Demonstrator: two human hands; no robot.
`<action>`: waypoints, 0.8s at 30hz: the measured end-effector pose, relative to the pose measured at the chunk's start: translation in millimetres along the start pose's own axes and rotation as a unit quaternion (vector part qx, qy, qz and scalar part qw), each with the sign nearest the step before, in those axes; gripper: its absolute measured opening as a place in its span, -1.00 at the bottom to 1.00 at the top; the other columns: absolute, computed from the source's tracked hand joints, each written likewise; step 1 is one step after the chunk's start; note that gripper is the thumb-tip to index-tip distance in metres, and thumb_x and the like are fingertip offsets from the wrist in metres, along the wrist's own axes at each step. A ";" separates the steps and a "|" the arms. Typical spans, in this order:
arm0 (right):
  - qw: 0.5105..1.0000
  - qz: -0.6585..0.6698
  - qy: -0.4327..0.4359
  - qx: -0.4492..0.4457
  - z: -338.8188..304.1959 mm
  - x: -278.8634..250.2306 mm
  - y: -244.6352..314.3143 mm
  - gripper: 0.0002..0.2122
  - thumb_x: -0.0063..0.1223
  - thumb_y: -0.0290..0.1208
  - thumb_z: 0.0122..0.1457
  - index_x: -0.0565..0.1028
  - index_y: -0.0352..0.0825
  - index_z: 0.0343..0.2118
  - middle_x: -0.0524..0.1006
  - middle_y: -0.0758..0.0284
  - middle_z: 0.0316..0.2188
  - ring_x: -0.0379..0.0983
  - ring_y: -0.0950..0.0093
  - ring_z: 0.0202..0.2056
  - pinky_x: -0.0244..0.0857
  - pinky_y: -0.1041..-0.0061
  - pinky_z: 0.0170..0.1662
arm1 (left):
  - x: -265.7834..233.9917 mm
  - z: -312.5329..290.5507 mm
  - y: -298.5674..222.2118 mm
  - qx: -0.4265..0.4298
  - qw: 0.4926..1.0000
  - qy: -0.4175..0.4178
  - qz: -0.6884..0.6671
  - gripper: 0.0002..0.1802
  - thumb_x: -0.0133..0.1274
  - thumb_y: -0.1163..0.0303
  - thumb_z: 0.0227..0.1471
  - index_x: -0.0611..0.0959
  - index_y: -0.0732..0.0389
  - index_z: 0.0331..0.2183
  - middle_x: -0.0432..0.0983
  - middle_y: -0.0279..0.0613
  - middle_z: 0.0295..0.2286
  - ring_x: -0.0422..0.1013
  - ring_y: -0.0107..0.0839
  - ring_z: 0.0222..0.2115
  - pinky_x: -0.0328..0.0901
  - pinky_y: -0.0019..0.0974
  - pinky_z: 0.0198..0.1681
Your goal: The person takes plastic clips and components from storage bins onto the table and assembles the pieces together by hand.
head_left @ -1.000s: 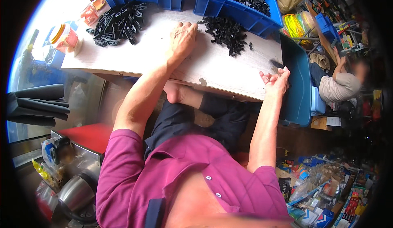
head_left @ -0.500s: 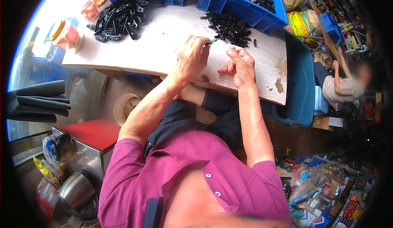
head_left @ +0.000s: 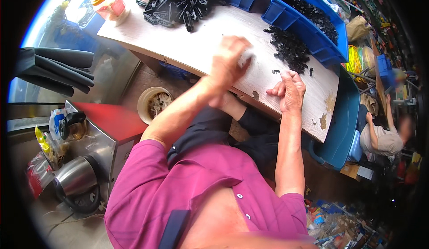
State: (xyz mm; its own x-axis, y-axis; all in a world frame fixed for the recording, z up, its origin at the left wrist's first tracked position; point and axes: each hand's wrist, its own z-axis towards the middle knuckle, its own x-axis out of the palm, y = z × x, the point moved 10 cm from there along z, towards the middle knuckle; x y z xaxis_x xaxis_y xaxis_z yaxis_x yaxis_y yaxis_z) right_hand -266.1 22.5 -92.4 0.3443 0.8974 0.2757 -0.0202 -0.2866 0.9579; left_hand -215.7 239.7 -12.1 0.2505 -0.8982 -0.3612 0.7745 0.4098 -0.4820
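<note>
My left hand hovers over the white tabletop, smeared by motion, with a blurred pale patch by its fingers; whether it holds anything cannot be made out. Close to the table's front edge, my right hand is closed, thumb against the curled index finger. A small black plastic piece shows right beside those fingertips; I cannot tell if they grip it. Beyond the right hand lies a loose heap of small black plastic pieces. Long black plastic parts with pale markings are piled farther left on the table.
Blue bins with black pieces line the table's back. A lidded jar stands at the left corner. A teal tub adjoins the right end. Below are a bucket, a red-topped cabinet and a kettle. A person sits at far right.
The view has swung, so the table sits farther right and tilted. My left hand has moved away from the black heap and from my right hand; the dark piece at its fingertips no longer shows there.
</note>
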 end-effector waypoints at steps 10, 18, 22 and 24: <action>1.000 -0.012 0.009 -0.007 2.0 1.5 -2.0 -0.85 0.18 -0.38 0.11 0.43 -0.26 -0.36 0.29 0.45 -0.83 0.32 0.55 -0.76 0.45 0.37 -0.60 | -59.5 17.5 134.5 -0.141 0.928 0.061 0.340 -0.72 0.13 0.49 -0.14 0.60 0.15 -0.27 0.52 -0.16 -0.27 0.43 -0.13 -0.23 0.35 -0.18 -0.15; 1.000 -0.007 0.007 -0.011 3.0 -1.4 -3.5 -0.85 0.17 -0.39 0.11 0.42 -0.25 -0.35 0.30 0.44 -0.82 0.35 0.54 -0.74 0.47 0.35 -0.58 | -33.0 4.2 106.1 -0.070 0.951 0.161 0.254 -0.68 0.04 0.54 -0.07 0.56 0.14 -0.18 0.53 -0.18 -0.24 0.47 -0.13 -0.23 0.38 -0.14 -0.22; 1.000 0.003 0.013 -0.015 1.1 2.2 0.0 -0.85 0.17 -0.39 0.11 0.42 -0.25 -0.34 0.30 0.44 -0.82 0.34 0.54 -0.75 0.47 0.35 -0.59 | -39.1 4.8 89.0 -0.037 0.934 0.139 0.326 -0.62 0.12 0.29 0.00 0.56 0.16 -0.10 0.53 -0.15 -0.20 0.37 -0.12 -0.08 0.26 -0.09 -0.01; 1.000 0.002 0.013 -0.015 0.6 2.0 -0.2 -0.86 0.16 -0.39 0.11 0.42 -0.25 -0.34 0.30 0.44 -0.82 0.34 0.54 -0.75 0.47 0.35 -0.59 | -38.8 3.5 95.2 -0.055 0.932 0.142 0.330 -0.60 0.14 0.23 -0.01 0.59 0.18 -0.12 0.53 -0.14 -0.20 0.34 -0.11 -0.05 0.23 -0.08 0.02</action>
State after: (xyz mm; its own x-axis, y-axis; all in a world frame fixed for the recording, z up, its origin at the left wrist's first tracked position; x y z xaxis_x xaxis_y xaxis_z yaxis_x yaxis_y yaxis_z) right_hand -264.8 24.1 -92.1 0.3199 0.9050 0.2804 -0.0493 -0.2797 0.9588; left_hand -149.7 313.0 -41.2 0.4755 -0.3729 -0.7967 0.4381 0.8858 -0.1531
